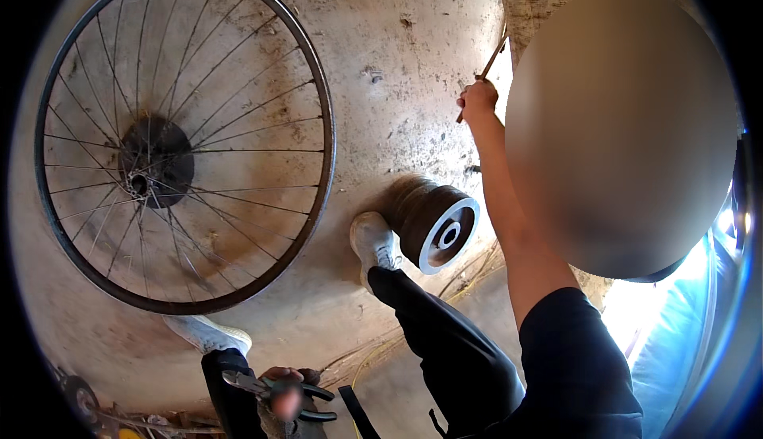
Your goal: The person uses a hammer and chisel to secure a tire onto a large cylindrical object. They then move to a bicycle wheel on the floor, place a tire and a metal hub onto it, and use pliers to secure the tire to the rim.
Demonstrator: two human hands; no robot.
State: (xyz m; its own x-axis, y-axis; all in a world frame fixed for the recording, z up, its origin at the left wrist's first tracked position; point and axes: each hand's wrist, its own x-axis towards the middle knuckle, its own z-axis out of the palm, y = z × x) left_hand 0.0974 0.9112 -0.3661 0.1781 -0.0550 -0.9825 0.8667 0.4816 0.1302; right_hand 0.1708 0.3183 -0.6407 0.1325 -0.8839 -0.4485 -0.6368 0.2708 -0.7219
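My left hand (286, 398) is low in the view, closed around a pair of pliers (245, 382). Their metal jaws point left and the dark handles stick out to the right; the thumb is blurred. My bare right arm reaches far forward, and my right hand (480, 99) grips a thin brown rod (494, 56). Left of centre, a spoked bicycle wheel (328, 149) lies roughly flat, its rim passing over the toe of my left shoe (208, 334). A dark round disc (171, 133) shows behind the spokes at its hub. Neither hand touches the wheel.
Beside my right shoe (372, 240) a heavy grooved metal wheel (433, 258) rests on the dusty floor (381, 34). A large blurred patch (620, 137) hides the upper right. Blue sheeting (675, 336) hangs at the right edge. Clutter and a small wheel (81, 398) are at lower left.
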